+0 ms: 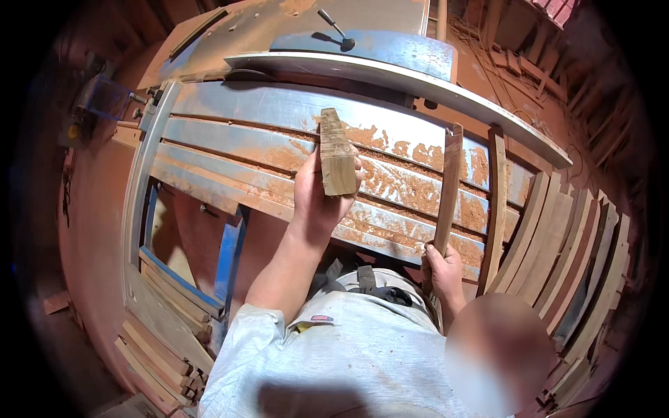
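My left hand (pixel 313 191) is closed around a squared wooden block (pixel 336 155), holding it above the metal machine table (pixel 230 132). One end face of the block points toward me. At the table's front edge, on the right, my right hand (pixel 444 268) grips a long wooden strip (pixel 449 188). The strip extends away from me over the table, and its near end passes down beside my body. Just right of it, another wooden strip (pixel 496 195) lies across the table. Reddish-brown sawdust (pixel 397 177) coats much of the tabletop and its slots.
A long metal fence (pixel 390 82) crosses the far side of the table. Behind it, a black-handled lever (pixel 334 26) rises from a blue plate. Stacked boards (pixel 557 237) stand close on the right. More cut wood (pixel 157 362) is piled at lower left, near a blue frame (pixel 228 254).
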Demonstrator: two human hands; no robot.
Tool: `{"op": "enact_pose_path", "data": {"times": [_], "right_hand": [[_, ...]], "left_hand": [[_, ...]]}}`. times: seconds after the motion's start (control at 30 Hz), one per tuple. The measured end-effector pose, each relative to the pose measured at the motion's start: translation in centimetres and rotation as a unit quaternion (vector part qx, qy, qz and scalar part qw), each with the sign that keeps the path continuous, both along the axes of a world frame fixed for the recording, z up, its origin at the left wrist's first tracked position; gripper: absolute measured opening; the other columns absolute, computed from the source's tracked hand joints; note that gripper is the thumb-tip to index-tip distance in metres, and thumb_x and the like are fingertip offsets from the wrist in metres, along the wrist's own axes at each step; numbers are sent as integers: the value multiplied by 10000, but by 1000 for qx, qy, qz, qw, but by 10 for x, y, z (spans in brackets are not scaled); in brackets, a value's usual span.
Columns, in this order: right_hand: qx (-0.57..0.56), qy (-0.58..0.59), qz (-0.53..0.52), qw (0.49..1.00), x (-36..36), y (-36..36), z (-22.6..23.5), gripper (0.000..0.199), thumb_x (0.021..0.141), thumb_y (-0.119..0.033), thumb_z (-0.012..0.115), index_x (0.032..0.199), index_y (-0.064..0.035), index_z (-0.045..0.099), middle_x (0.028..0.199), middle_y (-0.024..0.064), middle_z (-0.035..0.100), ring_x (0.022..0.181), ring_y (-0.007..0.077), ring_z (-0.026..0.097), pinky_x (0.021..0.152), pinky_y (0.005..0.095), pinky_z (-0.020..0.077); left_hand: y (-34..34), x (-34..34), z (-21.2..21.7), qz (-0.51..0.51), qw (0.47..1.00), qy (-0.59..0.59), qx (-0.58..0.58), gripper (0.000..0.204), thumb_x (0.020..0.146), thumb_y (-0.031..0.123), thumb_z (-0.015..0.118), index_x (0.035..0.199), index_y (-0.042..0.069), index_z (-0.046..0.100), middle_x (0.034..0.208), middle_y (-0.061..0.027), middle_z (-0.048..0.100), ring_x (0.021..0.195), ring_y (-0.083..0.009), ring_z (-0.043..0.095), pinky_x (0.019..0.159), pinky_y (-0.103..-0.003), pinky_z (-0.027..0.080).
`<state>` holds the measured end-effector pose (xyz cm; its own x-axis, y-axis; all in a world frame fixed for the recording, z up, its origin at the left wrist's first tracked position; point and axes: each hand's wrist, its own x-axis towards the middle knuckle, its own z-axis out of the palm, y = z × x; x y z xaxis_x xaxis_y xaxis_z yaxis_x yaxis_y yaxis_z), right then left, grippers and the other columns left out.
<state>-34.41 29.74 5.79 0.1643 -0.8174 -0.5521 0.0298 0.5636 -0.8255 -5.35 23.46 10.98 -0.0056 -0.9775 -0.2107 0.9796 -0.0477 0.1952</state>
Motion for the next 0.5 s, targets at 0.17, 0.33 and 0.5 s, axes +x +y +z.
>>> {"op": "enact_pose_path", "data": {"times": [0.17, 0.33, 0.5], "right_hand": [[-21, -6, 8, 1000, -12, -2, -11, 151, 1006, -191, 599, 916, -71, 577, 653, 9, 545, 455, 97, 482, 408, 258, 393], [-12, -9, 8, 1000, -26, -4, -21, 133, 1006, -192, 597, 936, -82, 568, 654, 16, 538, 440, 109, 481, 390, 266, 399], [0, -14, -11, 1000, -32, -10, -19, 130, 1005, -194, 601, 939, -87, 565, 655, 13, 535, 451, 108, 484, 394, 271, 403]], "left_hand": [[-8, -3, -6, 5, 1000, 16, -7, 299, 1059, 215, 451, 1203, -38, 518, 1027, -95, 598, 895, -180, 657, 764, -329, 613], [-19, -19, 17, 42, 994, -46, 88, 284, 1062, 243, 448, 1136, -8, 558, 992, -92, 629, 824, -181, 666, 696, -309, 601], [-26, -27, 19, 39, 989, -99, 106, 297, 1076, 317, 438, 1153, 69, 582, 985, -92, 652, 845, -193, 674, 700, -321, 595]]}}
